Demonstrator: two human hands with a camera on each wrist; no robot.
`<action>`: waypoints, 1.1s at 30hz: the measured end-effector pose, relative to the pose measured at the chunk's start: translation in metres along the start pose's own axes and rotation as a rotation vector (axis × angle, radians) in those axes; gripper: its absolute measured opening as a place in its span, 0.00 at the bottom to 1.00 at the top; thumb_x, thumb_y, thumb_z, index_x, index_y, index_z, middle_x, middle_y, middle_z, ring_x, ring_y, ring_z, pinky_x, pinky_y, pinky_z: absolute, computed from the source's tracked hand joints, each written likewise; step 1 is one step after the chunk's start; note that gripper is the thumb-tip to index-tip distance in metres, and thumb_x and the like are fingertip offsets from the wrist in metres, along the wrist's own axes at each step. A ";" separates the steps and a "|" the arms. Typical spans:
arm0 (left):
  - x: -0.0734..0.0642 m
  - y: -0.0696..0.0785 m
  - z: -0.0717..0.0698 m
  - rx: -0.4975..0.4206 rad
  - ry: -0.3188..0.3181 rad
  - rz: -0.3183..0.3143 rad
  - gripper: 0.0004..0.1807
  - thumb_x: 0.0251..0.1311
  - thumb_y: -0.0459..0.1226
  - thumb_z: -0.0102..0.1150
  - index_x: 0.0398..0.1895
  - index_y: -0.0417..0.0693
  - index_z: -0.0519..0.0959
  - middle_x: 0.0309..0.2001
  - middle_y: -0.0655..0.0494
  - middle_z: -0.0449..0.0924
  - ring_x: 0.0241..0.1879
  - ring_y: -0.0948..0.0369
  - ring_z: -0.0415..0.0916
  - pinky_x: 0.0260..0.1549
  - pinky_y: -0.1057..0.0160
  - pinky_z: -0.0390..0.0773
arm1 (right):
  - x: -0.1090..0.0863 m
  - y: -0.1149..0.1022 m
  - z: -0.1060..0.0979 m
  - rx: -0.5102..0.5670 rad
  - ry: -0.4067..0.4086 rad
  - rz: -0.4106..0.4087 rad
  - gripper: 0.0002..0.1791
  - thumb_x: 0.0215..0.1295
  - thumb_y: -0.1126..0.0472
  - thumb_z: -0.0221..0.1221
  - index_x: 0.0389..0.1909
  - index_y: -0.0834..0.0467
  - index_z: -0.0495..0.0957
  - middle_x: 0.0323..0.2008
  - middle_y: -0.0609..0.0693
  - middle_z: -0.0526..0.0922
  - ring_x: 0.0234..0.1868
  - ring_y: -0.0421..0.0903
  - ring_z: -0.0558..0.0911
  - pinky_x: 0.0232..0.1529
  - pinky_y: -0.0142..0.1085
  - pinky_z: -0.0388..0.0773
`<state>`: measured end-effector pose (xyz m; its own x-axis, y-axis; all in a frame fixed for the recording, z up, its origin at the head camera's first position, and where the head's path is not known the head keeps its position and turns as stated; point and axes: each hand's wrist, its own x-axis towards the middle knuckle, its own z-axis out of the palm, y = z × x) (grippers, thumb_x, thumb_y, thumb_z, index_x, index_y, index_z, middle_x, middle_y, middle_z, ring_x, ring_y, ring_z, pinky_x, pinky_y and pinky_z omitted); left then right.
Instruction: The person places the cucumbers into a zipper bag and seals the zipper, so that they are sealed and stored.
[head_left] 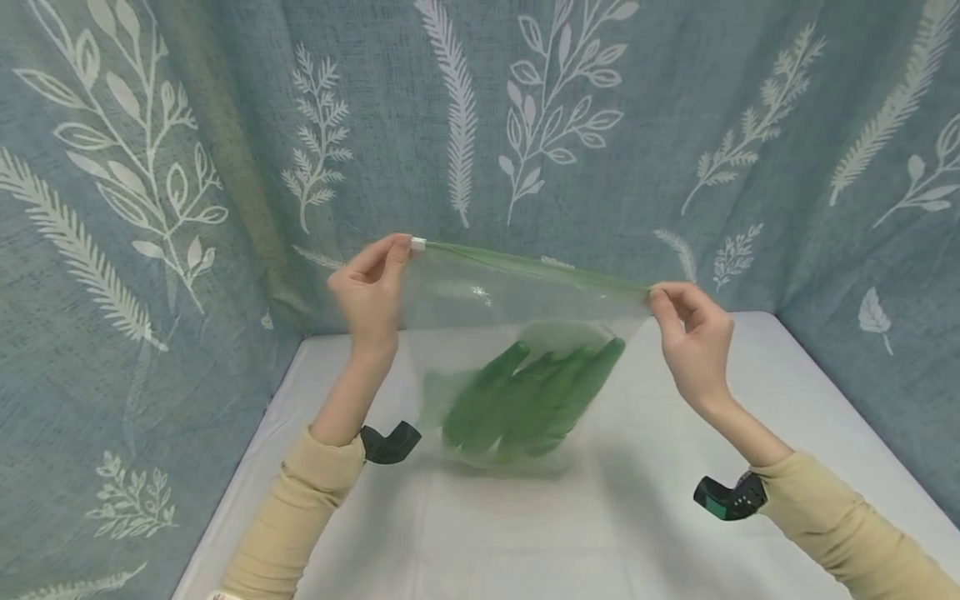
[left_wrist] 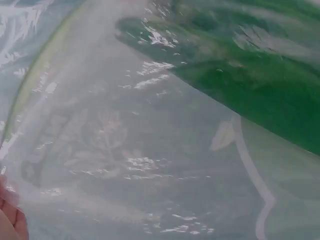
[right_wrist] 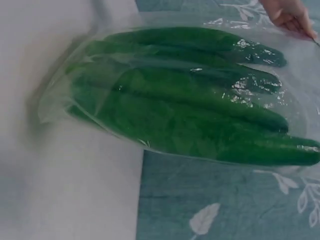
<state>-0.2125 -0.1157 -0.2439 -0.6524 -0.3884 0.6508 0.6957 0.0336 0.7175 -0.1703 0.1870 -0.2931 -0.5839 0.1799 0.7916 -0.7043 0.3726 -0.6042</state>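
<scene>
A clear zip bag [head_left: 480, 304] with a green-edged top hangs stretched between both hands, tilted lower on the right. My left hand [head_left: 371, 287] pinches its upper left corner beside a white slider [head_left: 418, 244]. The upper right corner is pinched between thumb and fingers of my right hand [head_left: 696, 337]. Several long green cucumbers [head_left: 525, 408] lie in the lower part of the bag, side by side; in the right wrist view the cucumbers [right_wrist: 190, 105] show through the plastic. Glare on the film [left_wrist: 140, 120] fills much of the left wrist view.
Below the bag spreads a table with a white cover [head_left: 510, 542], with soft shadows on it. A blue-green curtain [head_left: 390, 150] with white leaf prints encloses the back and sides. Each wrist carries a black camera mount, the left mount [head_left: 390, 443] close to the bag.
</scene>
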 end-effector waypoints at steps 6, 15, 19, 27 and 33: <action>-0.011 -0.003 0.004 -0.020 -0.076 0.003 0.06 0.56 0.29 0.63 0.34 0.32 0.85 0.26 0.75 0.84 0.29 0.71 0.81 0.35 0.72 0.81 | -0.001 0.011 0.004 -0.110 0.105 0.022 0.09 0.64 0.70 0.56 0.40 0.68 0.82 0.35 0.47 0.87 0.39 0.33 0.82 0.45 0.20 0.76; -0.025 0.004 0.024 -0.035 -0.243 0.127 0.08 0.52 0.25 0.64 0.32 0.23 0.81 0.28 0.79 0.82 0.30 0.73 0.79 0.32 0.74 0.80 | 0.020 -0.026 0.048 -0.026 -0.009 -0.322 0.15 0.52 0.73 0.64 0.43 0.64 0.83 0.42 0.60 0.86 0.48 0.54 0.83 0.56 0.32 0.78; -0.030 0.007 0.032 -0.037 -0.303 0.170 0.06 0.52 0.24 0.63 0.32 0.25 0.82 0.30 0.77 0.83 0.33 0.72 0.80 0.36 0.70 0.82 | 0.035 -0.047 0.069 0.031 -0.226 -0.380 0.19 0.51 0.71 0.67 0.47 0.63 0.82 0.46 0.59 0.85 0.51 0.52 0.83 0.56 0.36 0.79; -0.034 0.008 0.036 -0.052 -0.384 0.229 0.07 0.51 0.26 0.64 0.32 0.27 0.83 0.29 0.34 0.83 0.34 0.69 0.81 0.41 0.62 0.84 | 0.044 -0.051 0.088 0.084 -0.396 -0.293 0.13 0.52 0.71 0.66 0.40 0.65 0.84 0.40 0.60 0.87 0.44 0.52 0.86 0.44 0.31 0.84; -0.032 0.009 0.032 0.049 -0.408 0.303 0.05 0.50 0.26 0.66 0.30 0.33 0.85 0.26 0.40 0.85 0.30 0.65 0.82 0.34 0.66 0.82 | 0.040 -0.047 0.089 0.105 -0.392 -0.288 0.10 0.53 0.72 0.65 0.38 0.65 0.85 0.37 0.60 0.87 0.38 0.51 0.87 0.44 0.30 0.84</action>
<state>-0.1948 -0.0733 -0.2499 -0.4944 0.0361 0.8685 0.8634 0.1360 0.4858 -0.1965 0.0955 -0.2414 -0.4530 -0.2806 0.8462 -0.8845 0.2599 -0.3874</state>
